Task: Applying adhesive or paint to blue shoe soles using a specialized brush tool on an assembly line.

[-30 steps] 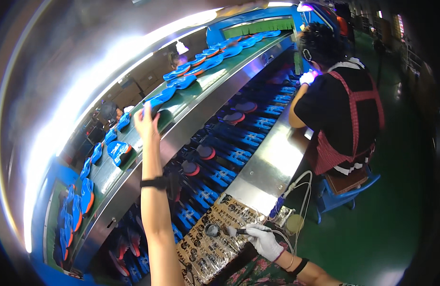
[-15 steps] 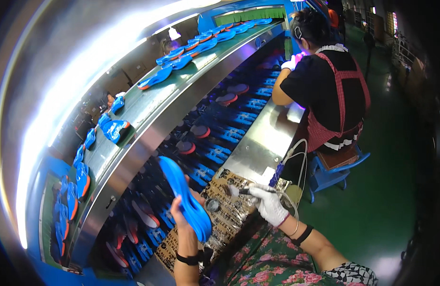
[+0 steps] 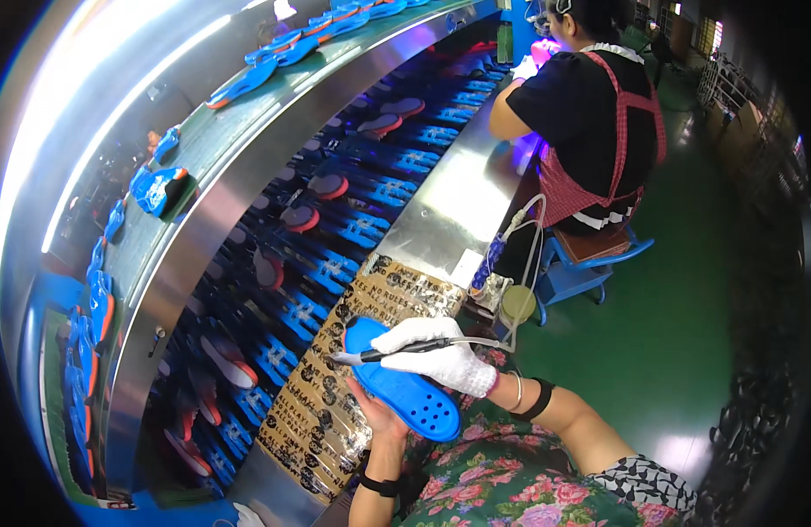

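My bare left hand grips a blue shoe sole from below. One end of the sole has a group of round holes and faces my lap. In a white glove, my right hand is closed around a dark-handled brush that has a pale tube running back from it. The pale bristles reach the sole's far left edge; whether they touch it I cannot tell. Beneath lies a brown printed sheet on the metal ledge.
An upper belt on the left carries several blue soles. Below it, shoes and blue pieces stand in rows on a lower belt. A co-worker in a red checked apron sits on a blue stool farther along.
My left hand has turned the sole and brought it to the right, over the sheet's near edge. My right hand has moved left with the brush onto the sole. The view has shifted.
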`<state>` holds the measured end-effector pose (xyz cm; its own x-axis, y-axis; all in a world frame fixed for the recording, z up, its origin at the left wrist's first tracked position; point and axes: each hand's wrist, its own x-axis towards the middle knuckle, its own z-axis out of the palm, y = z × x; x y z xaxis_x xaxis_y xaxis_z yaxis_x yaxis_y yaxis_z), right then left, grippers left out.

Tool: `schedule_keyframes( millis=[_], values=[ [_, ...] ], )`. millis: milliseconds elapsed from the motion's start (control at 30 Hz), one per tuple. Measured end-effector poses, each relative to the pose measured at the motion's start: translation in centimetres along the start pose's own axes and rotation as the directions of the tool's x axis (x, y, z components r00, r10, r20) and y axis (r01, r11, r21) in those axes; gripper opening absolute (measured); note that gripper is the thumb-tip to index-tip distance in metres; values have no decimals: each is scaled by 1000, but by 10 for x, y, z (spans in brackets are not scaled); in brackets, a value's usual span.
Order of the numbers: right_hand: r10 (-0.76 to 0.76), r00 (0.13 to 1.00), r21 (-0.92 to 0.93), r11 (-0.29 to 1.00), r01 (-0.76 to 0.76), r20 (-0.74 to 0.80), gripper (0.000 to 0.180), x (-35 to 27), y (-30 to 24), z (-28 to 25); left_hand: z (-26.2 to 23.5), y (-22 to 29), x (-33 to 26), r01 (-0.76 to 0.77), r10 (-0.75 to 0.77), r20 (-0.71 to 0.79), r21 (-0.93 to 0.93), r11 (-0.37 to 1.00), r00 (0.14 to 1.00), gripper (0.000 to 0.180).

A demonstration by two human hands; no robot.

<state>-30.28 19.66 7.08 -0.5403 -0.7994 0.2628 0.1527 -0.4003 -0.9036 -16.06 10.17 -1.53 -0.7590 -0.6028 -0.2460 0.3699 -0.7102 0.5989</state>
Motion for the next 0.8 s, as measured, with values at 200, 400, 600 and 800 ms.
schedule_keyframes(
  millis=[200,400,600,800],
  values=[
    [-165,986,-109,980,163,-1,19,6,-5,2,10,16,2,-3,6,14,-171,985,1000,83],
    [-380,922,-301,873,384,76,17,24,-12,4,4,25,9,-35,115,197,-370,928,974,78],
    [-549,798,-534,610,586,248,25,25,-22,7,33,17,-9,-207,208,-27,37,978,978,83],
    [-562,752,-610,475,634,344,28,-8,2,32,20,9,-14,-167,177,-57,150,974,982,86]
  ],
)
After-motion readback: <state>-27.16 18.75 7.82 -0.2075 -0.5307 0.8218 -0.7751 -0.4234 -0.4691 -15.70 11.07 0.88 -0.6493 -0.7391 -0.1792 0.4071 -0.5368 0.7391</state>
